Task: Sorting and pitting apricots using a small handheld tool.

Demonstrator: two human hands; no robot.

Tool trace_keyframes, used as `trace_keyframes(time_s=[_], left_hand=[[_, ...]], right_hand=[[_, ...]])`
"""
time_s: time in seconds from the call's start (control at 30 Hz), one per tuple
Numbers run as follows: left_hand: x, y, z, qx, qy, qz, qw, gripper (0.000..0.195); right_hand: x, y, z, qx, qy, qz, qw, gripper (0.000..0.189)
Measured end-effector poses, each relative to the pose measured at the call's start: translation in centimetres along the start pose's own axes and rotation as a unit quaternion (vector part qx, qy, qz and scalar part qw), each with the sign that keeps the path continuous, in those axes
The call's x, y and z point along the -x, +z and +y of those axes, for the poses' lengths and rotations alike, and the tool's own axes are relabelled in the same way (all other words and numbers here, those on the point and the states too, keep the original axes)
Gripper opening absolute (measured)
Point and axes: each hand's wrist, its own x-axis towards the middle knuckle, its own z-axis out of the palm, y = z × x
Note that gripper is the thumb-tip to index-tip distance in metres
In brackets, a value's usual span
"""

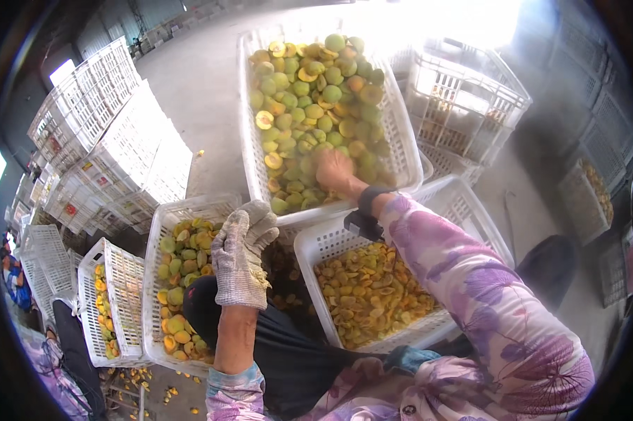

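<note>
My right hand, bare with a dark band at the wrist, reaches into the near part of a white plastic crate of green and yellow stone fruit. Its fingertips are blurred and partly hidden among the fruit. My left hand, in a dirty knitted glove, is raised with bent fingers by that crate's near left corner; whether it holds anything cannot be told. Below my right forearm stands a white crate with orange-yellow fruit pieces. Another crate with green and orange fruit stands left of my glove.
Stacked white crates rise at the left, others at the upper right. A narrow crate of orange fruit stands at the left. Fruit pieces lie on the floor below. A person in blue is at the far left edge.
</note>
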Motion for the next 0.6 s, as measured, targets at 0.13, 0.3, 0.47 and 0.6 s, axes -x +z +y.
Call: trace_keyframes(time_s=[0.13, 0.3, 0.47, 0.6], left_hand=[[-0.1, 0.2, -0.3, 0.003, -0.027, 0.005, 1.000, 0.028], [-0.9, 0.5, -1.3, 0.001, -0.063, 0.008, 0.998, 0.028], [-1.0, -0.3, -1.5, 0.013, -0.076, 0.008, 0.997, 0.029], [-2.2, 0.9, -2.9, 0.020, -0.099, 0.016, 0.995, 0.032]], right_hand=[[-0.1, -0.6, -0.1, 0.056, -0.026, -0.028, 0.998, 0.026], [-0.3, -0.2, 0.1, -0.057, 0.025, -0.001, 0.998, 0.024], [0.2, 1.6, -0.9, -0.018, 0.006, -0.023, 1.000, 0.022], [-2.4, 2.8, 7.3, -0.151, -0.212, 0.039, 0.965, 0.014]])
